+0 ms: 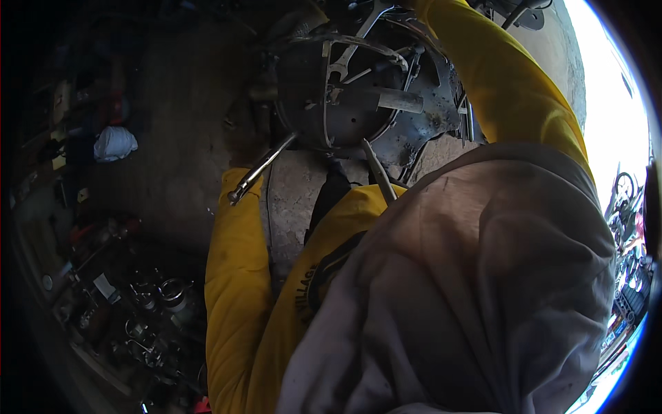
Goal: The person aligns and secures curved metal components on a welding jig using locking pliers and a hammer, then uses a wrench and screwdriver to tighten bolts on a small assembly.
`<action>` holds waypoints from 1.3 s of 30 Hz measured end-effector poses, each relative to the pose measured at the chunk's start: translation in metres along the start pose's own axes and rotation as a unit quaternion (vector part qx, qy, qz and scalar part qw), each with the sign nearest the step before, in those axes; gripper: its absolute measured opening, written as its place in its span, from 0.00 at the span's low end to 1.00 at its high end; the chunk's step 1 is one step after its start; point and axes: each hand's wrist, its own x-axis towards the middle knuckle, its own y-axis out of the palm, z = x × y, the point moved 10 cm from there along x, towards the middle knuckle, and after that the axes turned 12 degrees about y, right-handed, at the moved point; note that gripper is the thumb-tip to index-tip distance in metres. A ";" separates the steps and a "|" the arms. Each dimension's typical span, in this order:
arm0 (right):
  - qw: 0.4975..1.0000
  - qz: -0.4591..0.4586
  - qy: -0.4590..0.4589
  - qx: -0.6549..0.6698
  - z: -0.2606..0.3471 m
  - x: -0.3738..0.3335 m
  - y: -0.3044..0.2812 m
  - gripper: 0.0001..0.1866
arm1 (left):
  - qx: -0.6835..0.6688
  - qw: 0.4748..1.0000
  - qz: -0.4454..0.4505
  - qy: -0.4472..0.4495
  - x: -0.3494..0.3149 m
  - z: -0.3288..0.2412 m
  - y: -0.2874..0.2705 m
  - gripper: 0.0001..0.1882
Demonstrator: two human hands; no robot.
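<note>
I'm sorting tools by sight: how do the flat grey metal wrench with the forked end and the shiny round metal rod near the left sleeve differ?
The flat grey metal wrench ends in an open fork; the shiny round metal rod has a thicker, blunt end. The wrench shows over the dark round metal assembly, while the rod juts out at its near-left edge. Both slant from lower left to upper right.
</note>
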 end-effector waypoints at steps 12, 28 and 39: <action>0.998 0.009 0.051 0.018 -0.021 0.019 0.012 0.28 | 0.033 0.998 -0.029 0.043 0.014 -0.007 -0.021 0.22; 0.908 -0.140 0.167 0.359 -0.005 -0.219 -0.140 0.17 | 0.180 0.955 -0.085 0.221 -0.002 -0.015 -0.017 0.14; 0.778 0.099 0.376 0.493 0.058 -0.364 -0.011 0.17 | 0.182 0.949 0.006 0.256 0.022 -0.040 -0.007 0.24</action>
